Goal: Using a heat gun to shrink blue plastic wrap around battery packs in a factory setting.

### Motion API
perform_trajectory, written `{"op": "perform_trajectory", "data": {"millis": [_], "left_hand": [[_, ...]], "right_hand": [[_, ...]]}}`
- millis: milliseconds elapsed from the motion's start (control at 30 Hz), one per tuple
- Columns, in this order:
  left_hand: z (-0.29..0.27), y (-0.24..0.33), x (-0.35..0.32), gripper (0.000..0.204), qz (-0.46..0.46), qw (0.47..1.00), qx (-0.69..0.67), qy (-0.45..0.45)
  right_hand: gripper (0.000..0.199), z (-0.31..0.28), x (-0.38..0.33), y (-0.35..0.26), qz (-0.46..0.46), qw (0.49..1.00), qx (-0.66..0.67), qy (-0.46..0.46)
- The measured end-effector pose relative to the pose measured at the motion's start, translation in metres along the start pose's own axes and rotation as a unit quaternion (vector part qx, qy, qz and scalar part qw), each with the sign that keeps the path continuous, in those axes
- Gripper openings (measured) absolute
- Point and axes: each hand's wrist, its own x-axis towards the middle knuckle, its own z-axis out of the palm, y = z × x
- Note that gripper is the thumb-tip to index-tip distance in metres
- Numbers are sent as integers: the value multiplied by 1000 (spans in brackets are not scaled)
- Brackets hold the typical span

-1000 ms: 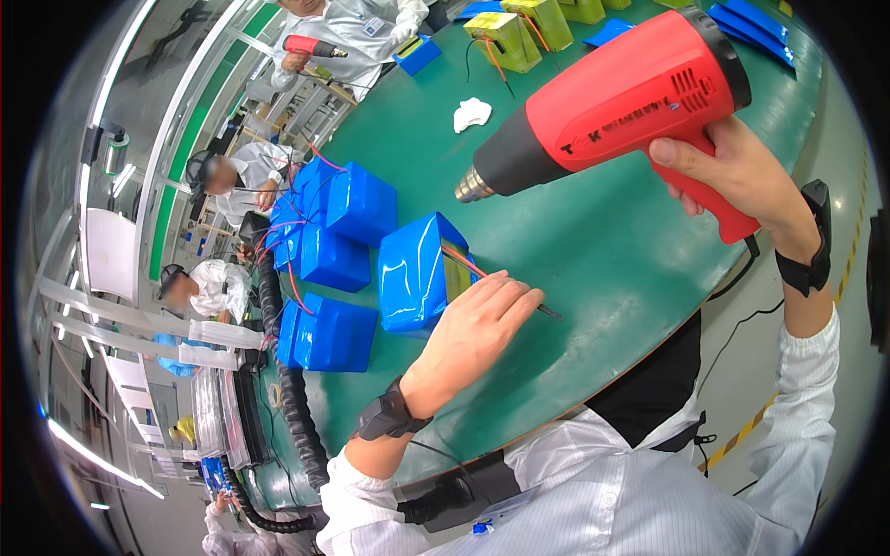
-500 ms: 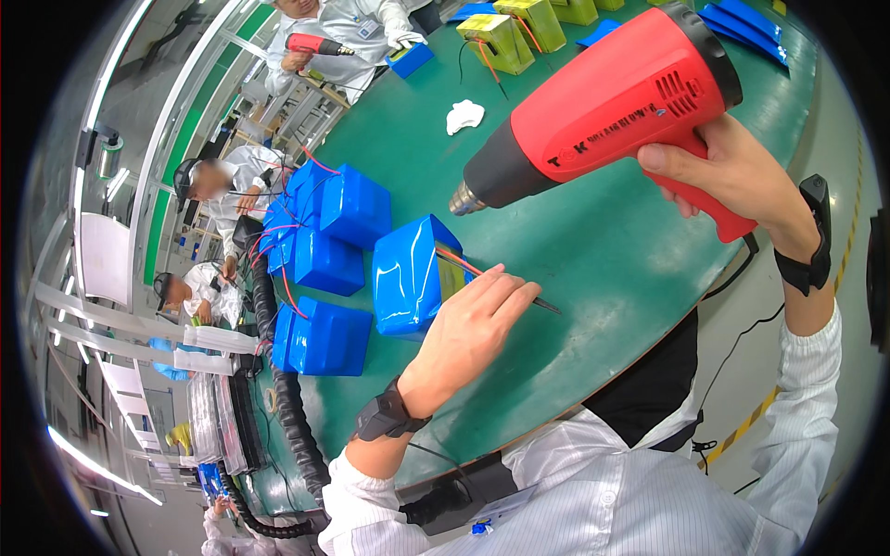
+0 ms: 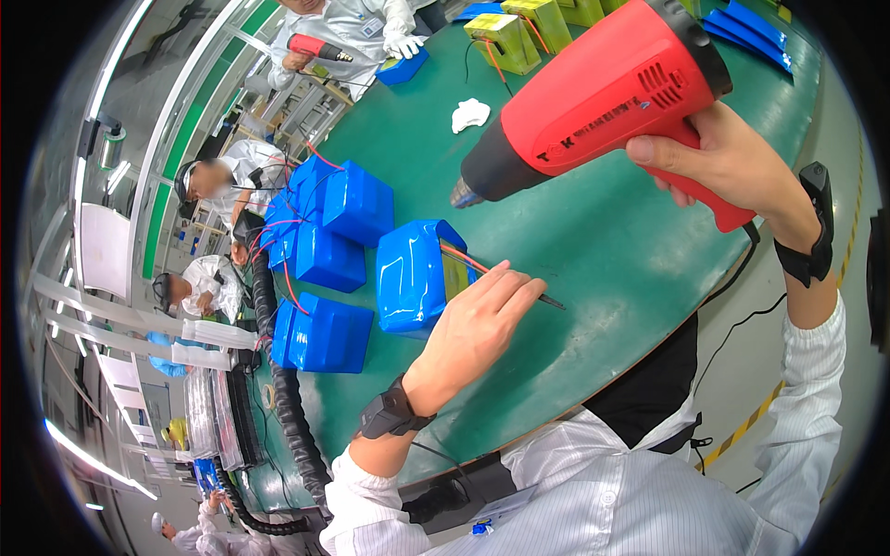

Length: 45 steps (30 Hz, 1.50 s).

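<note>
My right hand (image 3: 728, 167) is closed round the handle of a red heat gun (image 3: 593, 111). Its dark nozzle points down and left, above and a little right of a battery pack in shiny blue film (image 3: 408, 278). The pack's right end is uncovered and shows yellow-green inside. Red and black wires (image 3: 464, 258) leave that end and run under the fingers of my left hand (image 3: 482, 315), their dark tip showing beyond. The left fingers are bent together over the wires, beside the pack; the palm side is hidden.
Several blue-wrapped packs (image 3: 329, 334) with wires stand left of mine. Yellow-green packs (image 3: 505, 44) and flat blue sleeves (image 3: 749, 35) lie at the far side, with a crumpled white piece (image 3: 470, 115) nearer. A black corrugated hose (image 3: 295, 417) edges the green table (image 3: 593, 296). Co-workers stand beyond; one holds a red heat gun (image 3: 320, 46).
The heat gun has shifted slightly left. The blue film's upper edge on my pack looks rounder and tighter. My left hand keeps its place by the pack.
</note>
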Motion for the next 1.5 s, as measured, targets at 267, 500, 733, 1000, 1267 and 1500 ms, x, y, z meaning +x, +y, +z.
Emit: {"op": "perform_trajectory", "data": {"millis": [267,500,733,1000,1267,1500], "left_hand": [[-18,1,1,26,-52,995,-57,66],[-52,-34,15,15,-228,912,-264,215],[-59,-84,36,22,-262,874,-374,167],[-47,-146,24,24,-300,917,-237,-116],[-47,-158,-9,31,-329,901,-281,-22],[-66,-170,-89,29,-490,836,-229,92]], "right_hand": [[45,-3,-15,10,46,999,-19,14],[49,-2,-24,29,79,996,27,-4],[51,0,-35,47,95,995,40,-7],[45,0,-56,57,95,993,66,25],[34,2,-93,75,106,988,108,44],[34,32,-107,82,129,964,232,2]]}}
